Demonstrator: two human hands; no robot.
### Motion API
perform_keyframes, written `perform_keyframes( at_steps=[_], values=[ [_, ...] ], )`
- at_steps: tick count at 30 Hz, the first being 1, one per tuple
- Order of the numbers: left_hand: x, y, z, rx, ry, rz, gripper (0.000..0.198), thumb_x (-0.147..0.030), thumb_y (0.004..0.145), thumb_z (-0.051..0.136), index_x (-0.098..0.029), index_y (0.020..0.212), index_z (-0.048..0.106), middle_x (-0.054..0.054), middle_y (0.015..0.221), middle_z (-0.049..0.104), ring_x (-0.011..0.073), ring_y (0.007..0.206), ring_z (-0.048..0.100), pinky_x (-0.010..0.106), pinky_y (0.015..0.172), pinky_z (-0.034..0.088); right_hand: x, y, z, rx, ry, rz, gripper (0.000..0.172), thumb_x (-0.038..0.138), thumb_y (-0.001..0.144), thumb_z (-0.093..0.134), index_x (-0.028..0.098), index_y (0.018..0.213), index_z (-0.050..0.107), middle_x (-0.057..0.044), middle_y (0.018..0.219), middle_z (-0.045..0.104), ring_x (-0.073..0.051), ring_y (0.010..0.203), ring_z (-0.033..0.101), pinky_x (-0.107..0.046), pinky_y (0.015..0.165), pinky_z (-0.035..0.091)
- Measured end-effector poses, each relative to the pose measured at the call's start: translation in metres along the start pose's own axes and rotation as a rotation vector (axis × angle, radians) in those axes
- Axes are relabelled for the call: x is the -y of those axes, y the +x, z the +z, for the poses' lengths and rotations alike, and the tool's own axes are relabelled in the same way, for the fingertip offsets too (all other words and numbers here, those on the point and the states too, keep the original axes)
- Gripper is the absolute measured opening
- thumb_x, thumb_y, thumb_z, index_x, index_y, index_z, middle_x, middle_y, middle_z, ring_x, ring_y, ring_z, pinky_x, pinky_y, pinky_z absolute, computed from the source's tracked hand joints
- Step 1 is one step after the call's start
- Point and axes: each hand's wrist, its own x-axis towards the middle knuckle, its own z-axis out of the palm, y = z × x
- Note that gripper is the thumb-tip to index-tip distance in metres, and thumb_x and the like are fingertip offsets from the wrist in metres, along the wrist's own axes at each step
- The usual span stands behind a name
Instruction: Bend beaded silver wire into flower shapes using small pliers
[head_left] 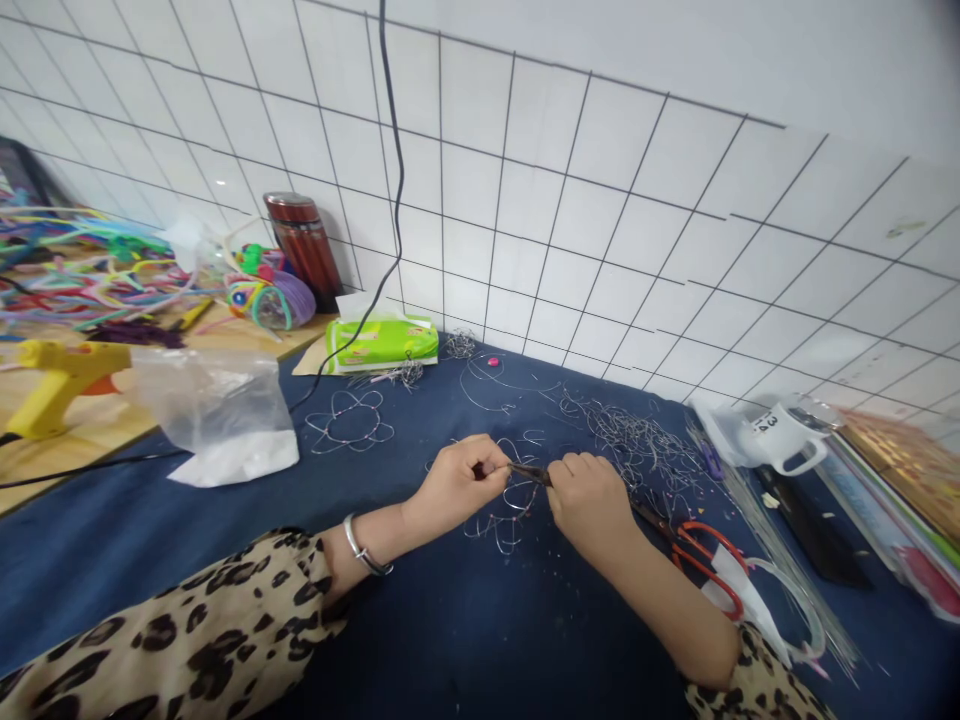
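My left hand (459,482) is closed in a pinch on a thin silver wire piece (501,520) lying on the dark blue cloth (450,620). My right hand (592,498) is closed round small dark pliers (529,472), whose tips meet the wire right at my left fingertips. Both wrists rest on the cloth. A silver bangle (363,548) sits on my left wrist, and both sleeves are leopard print.
A finished wire flower (349,420) lies at the back left, loose wire scraps (637,440) at the right. Red-handled scissors (705,560), a white mug (776,438), a green tissue pack (384,342), a plastic bag (217,410), a yellow glue gun (64,380) and coloured pipe cleaners (90,270) surround the spot.
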Motion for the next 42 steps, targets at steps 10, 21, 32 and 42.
perform_keyframes(
  at_steps=[10, 21, 32, 42],
  values=[
    [0.012, 0.001, 0.000, 0.011, -0.078, -0.130, 0.012, -0.019, 0.076, 0.053, -0.015, 0.066, 0.057, -0.001, 0.064, 0.056, 0.0085, 0.057, 0.049, 0.020, 0.052, 0.038, -0.014, 0.007, 0.000, -0.060, 0.456, 0.167, 0.019, 0.028, 0.085, 0.045, 0.016, 0.077, 0.058, -0.003, 0.074, 0.055, -0.013, 0.072, 0.049, -0.025, 0.068, 0.035],
    [0.015, 0.002, 0.002, 0.063, -0.095, -0.120, 0.013, -0.022, 0.079, 0.054, -0.015, 0.070, 0.060, 0.000, 0.067, 0.058, 0.0095, 0.060, 0.051, 0.021, 0.055, 0.040, -0.001, 0.006, 0.010, 0.083, 1.039, 0.363, 0.020, 0.031, 0.084, 0.047, 0.019, 0.086, 0.062, -0.001, 0.081, 0.062, -0.013, 0.076, 0.056, -0.024, 0.071, 0.041],
    [0.011, 0.002, 0.001, 0.103, -0.121, -0.131, 0.015, -0.023, 0.081, 0.053, -0.015, 0.071, 0.060, -0.001, 0.066, 0.055, 0.0092, 0.061, 0.049, 0.022, 0.057, 0.038, 0.000, 0.005, 0.010, 0.108, 1.120, 0.398, 0.019, 0.029, 0.082, 0.049, 0.018, 0.089, 0.064, 0.000, 0.079, 0.061, -0.012, 0.072, 0.054, -0.024, 0.068, 0.041],
    [0.011, 0.002, 0.002, 0.180, -0.173, -0.177, 0.015, -0.025, 0.082, 0.051, -0.014, 0.075, 0.059, -0.001, 0.067, 0.054, 0.0086, 0.060, 0.046, 0.020, 0.055, 0.037, 0.002, 0.002, 0.009, 0.102, 1.170, 0.450, 0.024, 0.031, 0.080, 0.051, 0.018, 0.094, 0.065, -0.001, 0.079, 0.063, -0.012, 0.068, 0.054, -0.023, 0.065, 0.041]
  ],
)
